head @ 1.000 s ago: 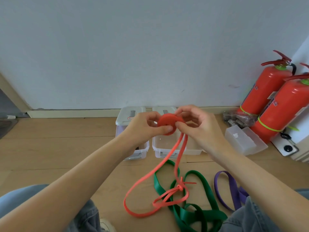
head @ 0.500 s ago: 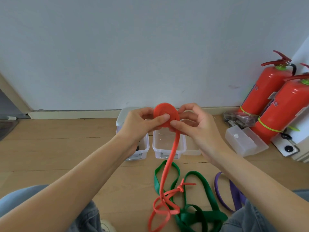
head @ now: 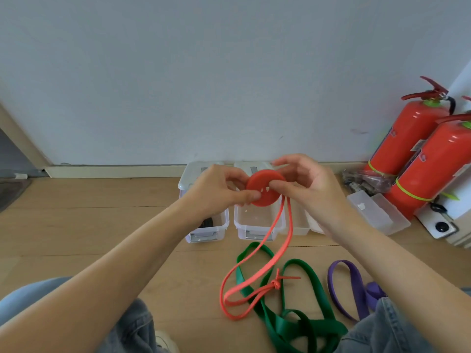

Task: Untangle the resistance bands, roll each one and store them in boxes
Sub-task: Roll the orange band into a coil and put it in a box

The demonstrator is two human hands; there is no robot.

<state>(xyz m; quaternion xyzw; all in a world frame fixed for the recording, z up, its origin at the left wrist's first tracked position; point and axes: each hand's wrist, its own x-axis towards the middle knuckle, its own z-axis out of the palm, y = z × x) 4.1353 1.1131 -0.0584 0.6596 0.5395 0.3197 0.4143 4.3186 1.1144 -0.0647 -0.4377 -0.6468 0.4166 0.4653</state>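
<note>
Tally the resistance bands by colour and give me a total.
Red band, partly rolled and held by both hands: 1
Green band, on the floor: 1
Purple band, on the floor: 1
Total: 3

3 bands (head: 265, 192), 3 boxes (head: 206, 228), 2 extinguishers (head: 407, 138), 2 hands (head: 216, 192).

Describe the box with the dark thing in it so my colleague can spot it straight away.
Start at the white wall's baseboard, where clear plastic boxes sit in a row on the wood floor. Take the leftmost box, below the left hand. It alone shows something dark inside; the box beside it looks empty.
</note>
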